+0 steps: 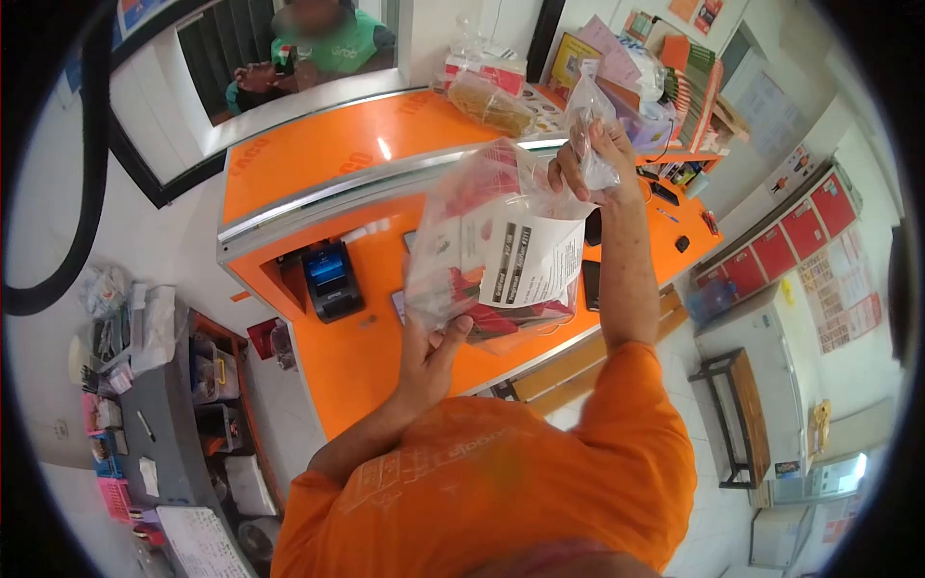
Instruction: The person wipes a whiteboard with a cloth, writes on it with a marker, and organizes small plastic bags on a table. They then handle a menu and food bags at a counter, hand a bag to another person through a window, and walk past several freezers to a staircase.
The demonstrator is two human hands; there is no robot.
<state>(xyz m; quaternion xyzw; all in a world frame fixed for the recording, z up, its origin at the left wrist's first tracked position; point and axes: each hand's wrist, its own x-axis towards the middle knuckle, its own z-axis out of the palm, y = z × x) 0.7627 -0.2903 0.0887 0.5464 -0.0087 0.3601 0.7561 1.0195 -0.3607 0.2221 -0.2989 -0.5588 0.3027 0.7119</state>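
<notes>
A clear plastic bag with a red and white package inside hangs over the orange counter. A printed white receipt shows on its front. My right hand is closed on the gathered top of the bag, with crumpled plastic sticking up above the fingers. My left hand holds the lower left corner of the bag, thumb on the front and the other fingers hidden behind it.
A black printer stands on the counter's lower level. Wrapped food lies on the upper ledge. Behind the window is a person in a green shirt. A grey side table stands left, a wooden bench right.
</notes>
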